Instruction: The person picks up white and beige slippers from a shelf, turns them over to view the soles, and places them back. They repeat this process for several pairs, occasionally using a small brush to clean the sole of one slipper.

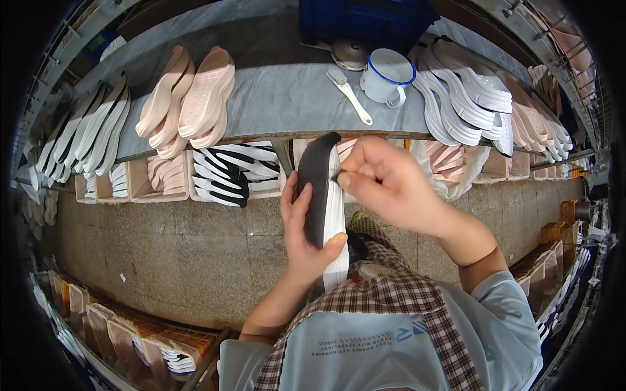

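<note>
My left hand [305, 234] is wrapped around a shoe sole [334, 215] with a white sidewall and a dark grey face. It stands on edge in front of me, its tip raised toward the table. Thumb and fingers of my right hand [388, 186] are pinched against the upper part of the white sidewall. A small dark tip shows between them; what it belongs to is hidden. Beyond, on the grey table [274, 85], lie a white brush [352, 98] and a white enamel mug [386, 77] with a blue rim.
Pink soles [207, 94] stand in stacks on the table's left, dark-and-white soles [98, 130] farther left. White soles [456, 88] fill the right side. A blue crate [365, 23] is at the back. Bins of soles [235, 173] sit beneath; a basket rack [143, 332] is behind me at left.
</note>
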A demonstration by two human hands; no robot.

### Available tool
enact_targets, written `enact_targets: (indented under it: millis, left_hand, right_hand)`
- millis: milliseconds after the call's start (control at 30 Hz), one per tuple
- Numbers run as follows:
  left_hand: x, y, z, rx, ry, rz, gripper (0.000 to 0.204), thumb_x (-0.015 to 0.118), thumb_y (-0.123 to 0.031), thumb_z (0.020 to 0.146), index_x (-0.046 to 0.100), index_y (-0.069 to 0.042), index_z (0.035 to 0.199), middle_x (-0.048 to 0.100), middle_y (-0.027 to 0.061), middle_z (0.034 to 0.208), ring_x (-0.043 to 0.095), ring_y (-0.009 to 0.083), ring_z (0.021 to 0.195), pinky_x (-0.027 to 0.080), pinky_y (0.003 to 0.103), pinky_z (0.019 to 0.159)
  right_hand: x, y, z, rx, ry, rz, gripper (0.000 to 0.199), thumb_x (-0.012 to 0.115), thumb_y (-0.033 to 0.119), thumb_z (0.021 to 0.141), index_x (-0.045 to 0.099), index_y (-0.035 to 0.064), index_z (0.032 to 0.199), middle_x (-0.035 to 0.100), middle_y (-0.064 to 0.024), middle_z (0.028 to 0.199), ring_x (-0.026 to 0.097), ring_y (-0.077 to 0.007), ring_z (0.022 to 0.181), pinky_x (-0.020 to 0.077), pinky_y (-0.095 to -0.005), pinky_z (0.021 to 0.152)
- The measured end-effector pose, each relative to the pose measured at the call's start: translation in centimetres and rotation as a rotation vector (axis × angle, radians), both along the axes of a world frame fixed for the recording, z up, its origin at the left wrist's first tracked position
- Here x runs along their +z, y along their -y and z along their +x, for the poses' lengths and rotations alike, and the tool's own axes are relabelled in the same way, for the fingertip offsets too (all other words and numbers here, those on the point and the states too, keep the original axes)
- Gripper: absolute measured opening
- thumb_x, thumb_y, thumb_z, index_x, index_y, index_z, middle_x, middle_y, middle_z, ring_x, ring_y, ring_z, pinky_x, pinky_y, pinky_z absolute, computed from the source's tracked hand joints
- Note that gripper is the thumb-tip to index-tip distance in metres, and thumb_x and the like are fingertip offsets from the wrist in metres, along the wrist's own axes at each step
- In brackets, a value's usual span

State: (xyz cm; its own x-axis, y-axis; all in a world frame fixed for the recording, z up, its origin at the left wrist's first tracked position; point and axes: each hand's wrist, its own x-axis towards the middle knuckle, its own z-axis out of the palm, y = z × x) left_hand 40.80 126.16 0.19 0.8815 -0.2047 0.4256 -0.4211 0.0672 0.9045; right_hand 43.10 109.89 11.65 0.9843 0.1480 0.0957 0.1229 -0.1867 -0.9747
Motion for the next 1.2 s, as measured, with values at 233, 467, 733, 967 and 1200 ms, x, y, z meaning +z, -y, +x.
enact_targets:
  millis: [233,467,733,967,1200]
  left_hand:
    - [-0.2,-0.5,0.1,0.02,0.001,-0.02,0.08,0.073,-0.032,0.069,0.038,-0.005,0.136,0.024,0.0239,0.143,0.027,0.0371,0.133,0.025,0.047,0.106]
    - [-0.2,-1.1,0.0,0.052,-0.046,-0.035,0.081,0.072,-0.034,0.071,0.036,-0.004,0.137,0.024,0.023,0.144,0.026,0.0353,0.133,0.024,0.045,0.107]
    - [-0.4,-1.6,-0.1,0.076,-0.172,-0.077,0.082,0.071,-0.032,0.073,0.033,-0.002,0.138,0.023,0.0204,0.145,0.027,0.0318,0.133,0.025,0.043,0.107]
    - [-1.2,-1.9,0.6,0.106,-0.301,-0.15,0.079,0.071,-0.023,0.073,0.032,-0.001,0.139,0.023,0.0173,0.145,0.027,0.0284,0.133,0.026,0.04,0.106]
    - [-1.4,-1.0,1.1,0.081,-0.303,-0.127,0.078,0.07,-0.023,0.074,0.033,-0.002,0.139,0.024,0.0172,0.145,0.028,0.0285,0.133,0.027,0.04,0.106]
  right_hand:
    - [-2.6,2.7,7.9,-0.19,-0.029,0.154,0.022,0.058,0.02,0.09,0.05,0.0008,0.098,0.054,-0.0014,0.068,0.048,-0.006,0.056,0.0368,-0.021,0.048]
    - [-10.3,6.1,15.0,-0.321,0.193,-0.79,0.039,0.064,0.029,0.083,0.057,-0.0029,0.103,0.062,-0.0185,0.09,0.062,-0.0283,0.084,0.0496,-0.0364,0.073]
    - [-16.7,8.0,15.9,-0.395,0.102,-1.137,0.028,0.062,0.022,0.08,0.06,-0.0016,0.094,0.062,-0.0192,0.084,0.06,-0.0334,0.083,0.0482,-0.0412,0.073]
    - [-8.6,6.4,7.2,-0.211,-0.094,-0.095,0.021,0.049,0.014,0.095,0.059,0.0046,0.111,0.05,0.0028,0.066,0.043,-0.0032,0.057,0.0343,-0.0164,0.052]
    - [-1.6,3.5,0.4,0.105,0.461,-0.549,0.025,0.061,0.014,0.087,0.064,0.0056,0.11,0.062,-0.005,0.074,0.056,-0.0144,0.065,0.0444,-0.0255,0.058]
